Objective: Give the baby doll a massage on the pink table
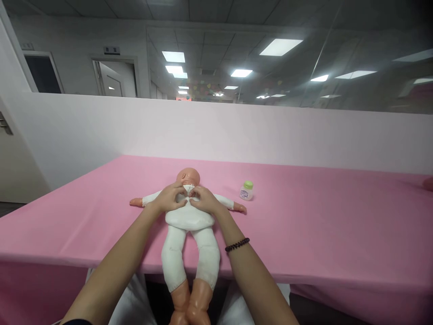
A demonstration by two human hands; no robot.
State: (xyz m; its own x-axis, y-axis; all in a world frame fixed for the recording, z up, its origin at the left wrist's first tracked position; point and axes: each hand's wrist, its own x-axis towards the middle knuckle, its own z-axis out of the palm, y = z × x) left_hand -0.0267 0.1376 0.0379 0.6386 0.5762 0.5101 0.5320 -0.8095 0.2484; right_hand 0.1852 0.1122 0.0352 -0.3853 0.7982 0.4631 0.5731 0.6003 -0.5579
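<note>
A baby doll [189, 220] with a white cloth body lies on its back on a pink-covered table [321, 225], its head away from me and its feet over the near edge. My left hand [171, 197] rests on one side of the doll's upper chest, fingers curved and apart, holding nothing. On the other side of the chest, my right hand [203, 199] lies in a mirrored pose, its fingers also curved and apart. The fingertips of both hands come close together near the middle of the chest.
A small clear bottle [246, 191] with a green cap stands right of the doll's arm. Behind the table runs a low white wall [237, 135] with glass above. Part of another person's hand [428, 183] shows at the right edge.
</note>
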